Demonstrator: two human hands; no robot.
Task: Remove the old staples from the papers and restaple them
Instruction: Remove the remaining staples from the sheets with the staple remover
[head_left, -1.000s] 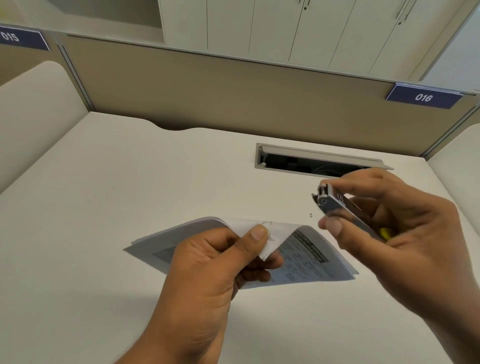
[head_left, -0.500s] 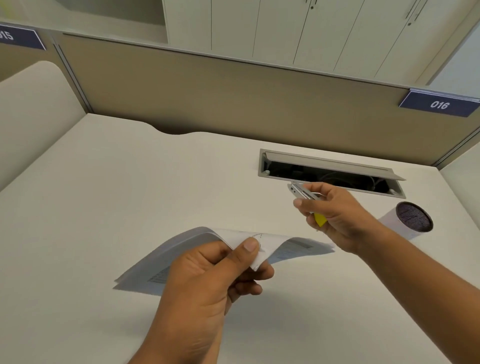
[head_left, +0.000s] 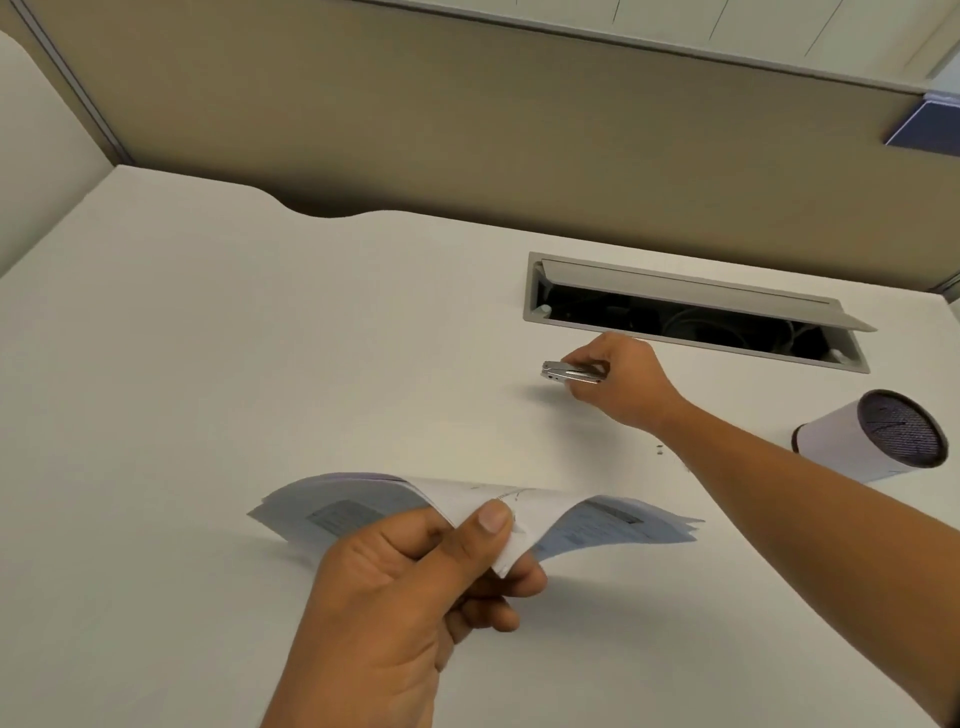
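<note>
My left hand (head_left: 415, 587) pinches the folded corner of a stack of printed papers (head_left: 353, 506) between thumb and fingers, holding it just above the white desk. The sheets fan out to both sides. My right hand (head_left: 621, 384) is stretched forward, well beyond the papers, and grips a small silver metal stapler tool (head_left: 571, 373) low over the desk, its jaw end pointing left. A couple of tiny loose staples (head_left: 658, 449) lie on the desk beside my right forearm.
An open cable slot (head_left: 691, 317) with a raised lid is set into the desk just behind my right hand. A white cylinder with a dark mesh top (head_left: 872, 439) lies at the right. A beige partition (head_left: 467, 130) closes off the back.
My right hand has carried the stapler tool away from the papers, forward and down toward the desk near the cable slot. My left hand keeps its hold on the paper corner.
</note>
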